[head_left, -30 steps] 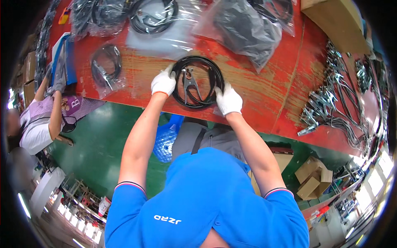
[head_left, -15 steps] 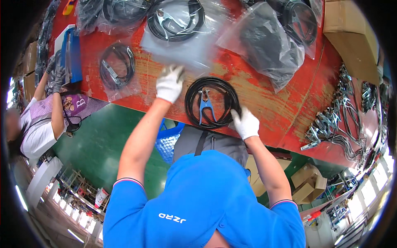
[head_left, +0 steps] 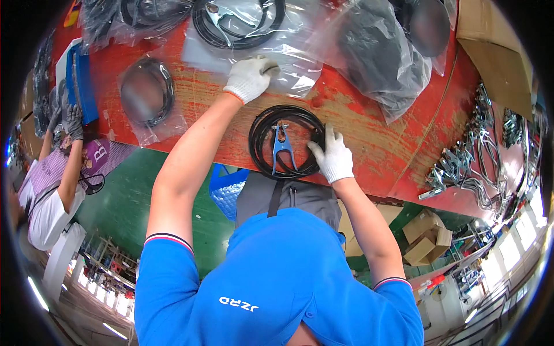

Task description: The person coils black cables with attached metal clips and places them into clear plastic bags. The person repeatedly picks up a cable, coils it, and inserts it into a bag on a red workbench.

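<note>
Up and across goes our left hand (head_left: 248,79), white knit glove with an orange cuff edge, now at the near edge of the clear, glossy plastic bags (head_left: 294,75) in the upper centre of the frame! Its fingers are curled at the film; whether they pinch a layer, we cannot tell. Our right hand (head_left: 336,158), gloved alike, stays down by the round coil of black cable (head_left: 258,142), which lies flat at the frame's centre on the worn red wooden worktable (head_left: 358,135). Thumb and fingers are spread rather than clenched, the thumb at the ring's right rim, so we see a touch, no firm grasp.

Now, the handling: we judge that coil fairly weighty, smooth and springy, apt to slump or unwind if lifted by one strand. We'd take both sides of the ring, gathering all the turns. Inside sits the blue metal clamp (head_left: 281,147), rigid and likely to swing if left loose. Those bags look light, limp and slippery; one edge pinched between fingertip and thumb suits them best.
</note>
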The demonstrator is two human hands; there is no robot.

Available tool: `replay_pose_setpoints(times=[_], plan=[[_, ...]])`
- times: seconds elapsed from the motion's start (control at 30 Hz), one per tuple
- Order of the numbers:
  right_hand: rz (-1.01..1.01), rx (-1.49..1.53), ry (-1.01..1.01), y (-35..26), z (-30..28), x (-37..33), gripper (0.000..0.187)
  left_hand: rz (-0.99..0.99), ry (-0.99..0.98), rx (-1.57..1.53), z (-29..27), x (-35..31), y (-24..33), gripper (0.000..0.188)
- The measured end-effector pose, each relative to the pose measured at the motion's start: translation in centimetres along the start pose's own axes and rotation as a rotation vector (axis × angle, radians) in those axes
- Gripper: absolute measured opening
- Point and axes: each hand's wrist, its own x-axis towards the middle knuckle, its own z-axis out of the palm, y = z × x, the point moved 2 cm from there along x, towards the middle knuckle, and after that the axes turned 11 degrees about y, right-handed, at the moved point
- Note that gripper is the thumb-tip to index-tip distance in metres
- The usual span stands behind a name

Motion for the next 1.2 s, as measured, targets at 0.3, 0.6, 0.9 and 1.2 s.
replay_pose_setpoints(times=[0.3,0.6,0.9,1.2], plan=[[-0.411,0.092,0.660,-2.6,-4.5,4.9,0.078,-0.022,-0.214,0.075,-0.4,1.3,3.1,0.033],[0.413,1.038,0.036,-5.8,-2.3,11.6,0.095,-0.104,-0.221,-0.027,0.0,1.3,3.7,0.036],[0.300,1.300,0.248,-3.2,1.8,13.2,0.089,-0.189,-0.236,-0.127,0.5,1.5,2.8,0.036],[0.230,0.161,0.500,-5.0,-1.8,10.0,0.090,-0.354,-0.265,-0.385,1.2,2.4,0.9,0.038]])
